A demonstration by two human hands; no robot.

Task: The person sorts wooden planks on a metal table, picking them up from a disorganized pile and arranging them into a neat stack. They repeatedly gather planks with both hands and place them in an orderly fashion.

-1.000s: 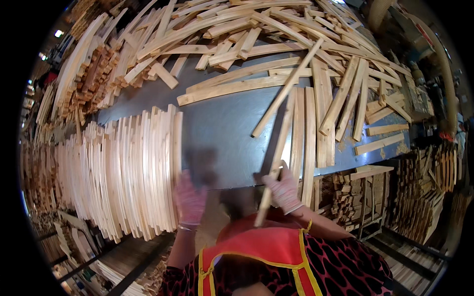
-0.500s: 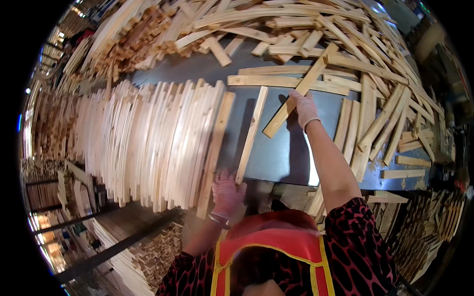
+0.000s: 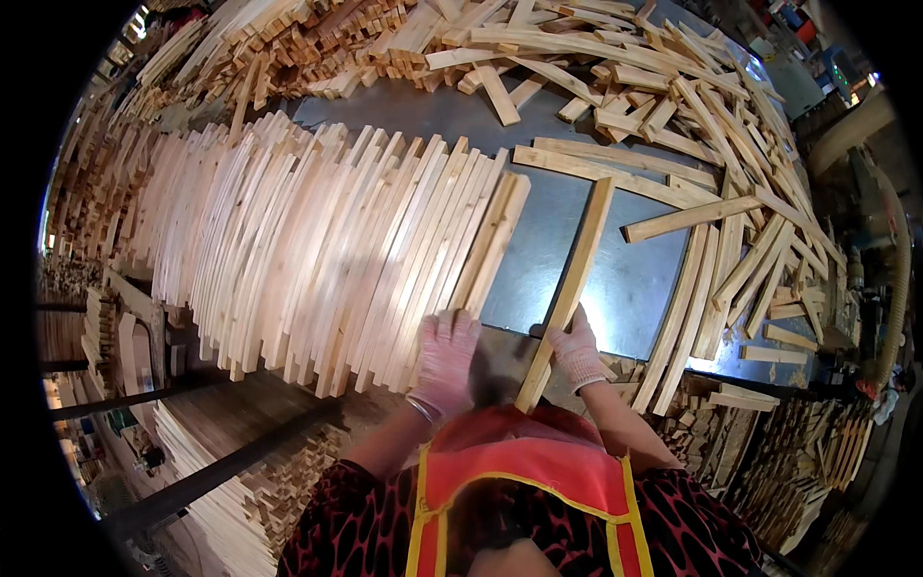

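The left of a grey worktop [image 3: 635,274] is covered by a row of slats [image 3: 317,260]. One wooden strip [image 3: 583,258], extending past the near edge, is pinched by the gloved right hand [image 3: 577,354]. The row's right end is touched by the left hand [image 3: 446,361], fingers outstretched.

The setting was a woodworking workshop, as shown by a metal-topped table [image 3: 639,274] bearing a dense row of wooden strips [image 3: 317,255] and a heap of loose pieces [image 3: 615,43], surrounding stacked timber [image 3: 226,486], and a ribbed hose [image 3: 902,269] at far right.
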